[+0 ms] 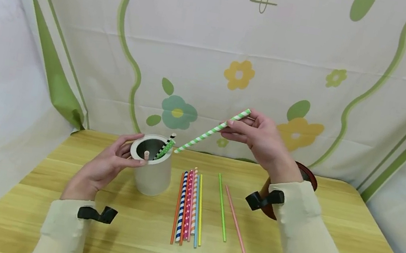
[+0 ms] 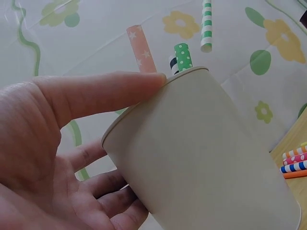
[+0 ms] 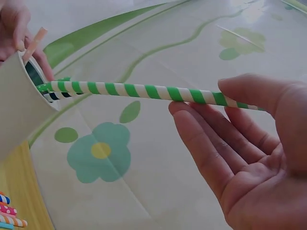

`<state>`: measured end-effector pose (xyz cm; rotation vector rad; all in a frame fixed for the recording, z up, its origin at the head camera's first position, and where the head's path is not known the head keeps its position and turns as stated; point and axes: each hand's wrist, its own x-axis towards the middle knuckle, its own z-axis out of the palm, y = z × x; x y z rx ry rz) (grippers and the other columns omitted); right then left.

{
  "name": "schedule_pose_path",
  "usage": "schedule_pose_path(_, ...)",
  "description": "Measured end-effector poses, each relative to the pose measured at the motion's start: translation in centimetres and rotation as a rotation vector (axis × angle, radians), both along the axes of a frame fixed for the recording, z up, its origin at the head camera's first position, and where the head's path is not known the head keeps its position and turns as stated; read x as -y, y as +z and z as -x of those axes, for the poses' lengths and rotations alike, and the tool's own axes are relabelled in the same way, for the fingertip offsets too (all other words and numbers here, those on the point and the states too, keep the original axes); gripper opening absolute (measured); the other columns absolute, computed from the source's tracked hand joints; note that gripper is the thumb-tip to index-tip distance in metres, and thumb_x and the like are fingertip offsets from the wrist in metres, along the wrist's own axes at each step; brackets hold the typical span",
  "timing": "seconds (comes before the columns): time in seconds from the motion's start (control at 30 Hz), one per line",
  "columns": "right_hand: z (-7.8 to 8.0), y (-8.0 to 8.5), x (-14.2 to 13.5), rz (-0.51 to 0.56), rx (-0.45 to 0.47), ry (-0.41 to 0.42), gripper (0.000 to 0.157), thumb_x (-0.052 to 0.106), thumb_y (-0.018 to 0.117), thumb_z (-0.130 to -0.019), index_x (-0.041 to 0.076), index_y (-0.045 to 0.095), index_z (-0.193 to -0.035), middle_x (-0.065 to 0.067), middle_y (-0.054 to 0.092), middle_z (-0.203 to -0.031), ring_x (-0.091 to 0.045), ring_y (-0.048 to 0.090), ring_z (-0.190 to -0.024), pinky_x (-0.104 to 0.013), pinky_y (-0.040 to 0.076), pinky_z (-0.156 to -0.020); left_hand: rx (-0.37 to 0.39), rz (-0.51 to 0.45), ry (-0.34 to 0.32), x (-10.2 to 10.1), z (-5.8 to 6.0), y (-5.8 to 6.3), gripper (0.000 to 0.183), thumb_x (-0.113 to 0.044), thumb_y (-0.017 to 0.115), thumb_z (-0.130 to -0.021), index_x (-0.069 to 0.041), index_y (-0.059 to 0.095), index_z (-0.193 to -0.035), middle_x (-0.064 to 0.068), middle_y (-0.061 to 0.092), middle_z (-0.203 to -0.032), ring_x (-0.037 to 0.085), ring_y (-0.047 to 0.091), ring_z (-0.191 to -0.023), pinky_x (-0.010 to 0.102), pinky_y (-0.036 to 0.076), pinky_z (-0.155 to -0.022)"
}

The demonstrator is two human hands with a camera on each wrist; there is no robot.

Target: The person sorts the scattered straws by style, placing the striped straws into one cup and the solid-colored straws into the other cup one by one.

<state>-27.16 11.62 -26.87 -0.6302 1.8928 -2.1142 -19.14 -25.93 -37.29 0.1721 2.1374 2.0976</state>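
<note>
My right hand (image 1: 260,137) pinches a green-and-white striped paper straw (image 1: 210,133) between thumb and fingers. The straw slants down to the left, its lower end just beyond the rim of a white cup (image 1: 153,178). My left hand (image 1: 111,159) grips that cup at its left side, thumb along the near rim and fingers round the far side, as the left wrist view also shows. Inside stand a pink straw with white stars (image 2: 140,48), a green straw with white dots (image 2: 183,55) and a black-and-white striped straw (image 1: 172,136).
A row of several coloured straws (image 1: 188,207) lies mid-table. To its right lie a thin green straw (image 1: 222,208) and a thin pink straw (image 1: 236,223). Behind my right wrist is a partly hidden brown container (image 1: 308,173). A flower-print curtain (image 1: 203,69) hangs behind the wooden table (image 1: 131,238).
</note>
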Motion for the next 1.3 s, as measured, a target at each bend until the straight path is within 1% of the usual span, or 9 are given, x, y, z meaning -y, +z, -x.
schedule_pose_path(0.1,-0.1,-0.1,0.6,0.013,0.003,-0.009,0.007,-0.001,0.065,-0.105,0.001,0.059,-0.105,-0.005,0.082,-0.100,-0.021,0.082,-0.097,-0.043,0.064,-0.097,0.006,-0.005,0.000,-0.1,0.1,0.0,0.084,-0.005,0.076,-0.098,-0.017,0.031,-0.167,0.001,0.050,-0.157,0.006,0.052,-0.136,0.019,0.044,-0.107)
schedule_pose_path(0.27,-0.1,-0.5,1.7,0.004,-0.002,-0.015,0.007,-0.001,0.065,-0.104,0.002,0.059,-0.106,-0.004,0.082,-0.099,-0.019,0.082,-0.096,-0.043,0.064,-0.098,0.014,-0.002,0.002,-0.1,0.3,0.1,0.084,-0.005,0.075,-0.098,-0.016,0.029,-0.168,0.010,0.042,-0.166,0.008,0.049,-0.138,0.019,0.043,-0.108)
schedule_pose_path(0.37,-0.1,-0.8,2.5,-0.002,-0.011,-0.012,0.007,0.000,0.066,-0.104,0.002,0.060,-0.106,-0.003,0.082,-0.099,-0.019,0.082,-0.096,-0.046,0.063,-0.099,0.022,0.010,0.009,0.1,0.2,0.2,0.085,-0.005,0.075,-0.098,-0.017,0.028,-0.168,0.013,0.038,-0.169,0.010,0.046,-0.141,0.020,0.041,-0.109)
schedule_pose_path(0.53,-0.2,-1.2,3.3,-0.016,-0.022,-0.042,0.007,-0.002,0.067,-0.103,0.001,0.060,-0.106,-0.003,0.081,-0.097,-0.021,0.082,-0.096,-0.045,0.064,-0.097,0.017,0.006,0.005,0.1,0.3,0.3,0.085,-0.006,0.075,-0.098,-0.016,0.028,-0.168,0.014,0.036,-0.170,0.014,0.044,-0.145,0.022,0.039,-0.110)
schedule_pose_path(0.7,-0.3,-1.4,3.7,-0.036,-0.014,-0.073,0.008,-0.002,0.068,-0.103,-0.001,0.061,-0.107,-0.003,0.081,-0.097,-0.021,0.082,-0.095,-0.044,0.064,-0.096,0.019,-0.002,0.006,-0.1,0.3,0.2,0.085,-0.005,0.075,-0.097,-0.015,0.028,-0.168,0.015,0.035,-0.171,0.014,0.044,-0.144,0.021,0.041,-0.109)
schedule_pose_path(0.93,-0.7,-1.6,4.7,-0.082,-0.006,-0.078,0.011,-0.003,0.069,-0.102,-0.002,0.060,-0.108,-0.006,0.079,-0.097,-0.020,0.082,-0.093,-0.046,0.063,-0.098,0.026,0.005,0.009,-0.2,0.2,0.1,0.085,-0.005,0.075,-0.098,-0.015,0.028,-0.168,0.016,0.036,-0.171,0.013,0.046,-0.142,0.021,0.041,-0.109)
schedule_pose_path(1.1,-1.0,-1.9,6.1,-0.144,-0.029,-0.076,0.013,0.000,0.072,-0.101,-0.002,0.061,-0.108,-0.011,0.079,-0.099,-0.019,0.081,-0.089,-0.043,0.065,-0.095,0.020,0.003,0.015,-0.1,0.1,0.0,0.085,-0.005,0.075,-0.098,-0.015,0.028,-0.167,0.015,0.038,-0.169,0.008,0.049,-0.137,0.021,0.042,-0.109)
schedule_pose_path(1.2,-1.1,-2.1,7.0,-0.181,-0.049,-0.077,0.014,0.001,0.074,-0.100,-0.001,0.062,-0.107,-0.017,0.079,-0.103,-0.020,0.081,-0.090,-0.042,0.066,-0.093,0.021,0.001,0.017,-0.1,0.1,0.0,0.085,-0.005,0.075,-0.097,-0.016,0.029,-0.167,0.012,0.041,-0.166,0.006,0.050,-0.137,0.020,0.042,-0.109)
schedule_pose_path(1.3,-1.3,-2.3,7.9,-0.216,-0.068,-0.080,0.014,0.002,0.075,-0.099,0.000,0.063,-0.107,-0.020,0.079,-0.105,-0.021,0.081,-0.090,-0.041,0.067,-0.090,0.017,0.002,0.017,0.0,0.2,0.0,0.084,-0.004,0.075,-0.097,-0.016,0.030,-0.167,0.009,0.043,-0.164,0.006,0.050,-0.137,0.020,0.042,-0.109)
